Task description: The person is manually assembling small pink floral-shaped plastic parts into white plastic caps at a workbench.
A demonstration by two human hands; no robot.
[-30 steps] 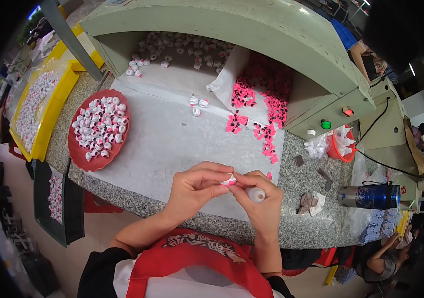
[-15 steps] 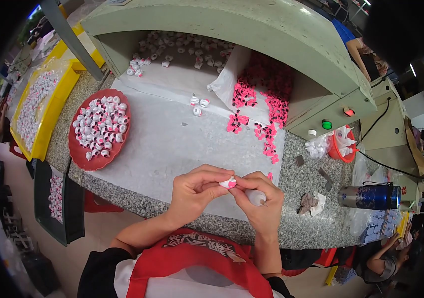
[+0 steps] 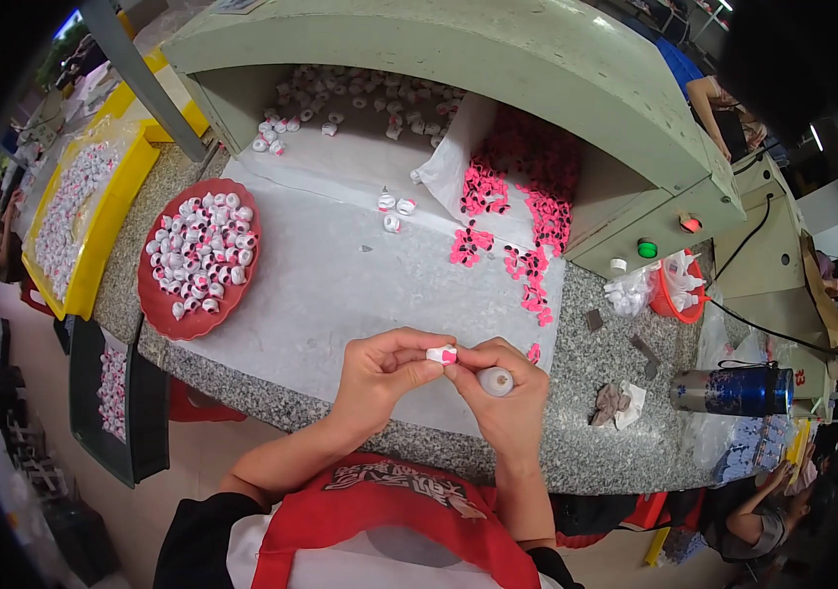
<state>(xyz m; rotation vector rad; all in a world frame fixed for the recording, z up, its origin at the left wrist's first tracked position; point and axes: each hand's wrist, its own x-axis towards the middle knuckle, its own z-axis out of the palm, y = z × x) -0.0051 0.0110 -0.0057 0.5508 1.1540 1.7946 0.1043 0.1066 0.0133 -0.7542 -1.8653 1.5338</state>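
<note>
Over the front edge of the white sheet, my left hand point(image 3: 372, 378) pinches a small white piece with a pink patch point(image 3: 441, 354) between thumb and fingertips. My right hand point(image 3: 512, 398) meets it there, its thumb and fingertip touching the piece's right side. A small whitish squeeze bottle point(image 3: 495, 381) is tucked in the closed right hand, its end showing beside the thumb. To the left, a red scalloped plate point(image 3: 151, 312) bears many similar white-and-pink pieces point(image 3: 201, 250). A few loose white pieces point(image 3: 392, 224) lie on the sheet beyond my hands.
A pale green metal housing point(image 3: 458, 44) arches over white pieces and a heap of pink parts point(image 3: 534, 211). A red cup point(image 3: 676, 302), crumpled tissue point(image 3: 627, 404) and blue flask point(image 3: 733, 390) stand or lie right. Yellow tray point(image 3: 109, 250) and dark green bin point(image 3: 149, 422) are left.
Both hands have shifted slightly left with the piece. The piece has turned in the fingers, and the bottle has tilted so its end faces up more.
</note>
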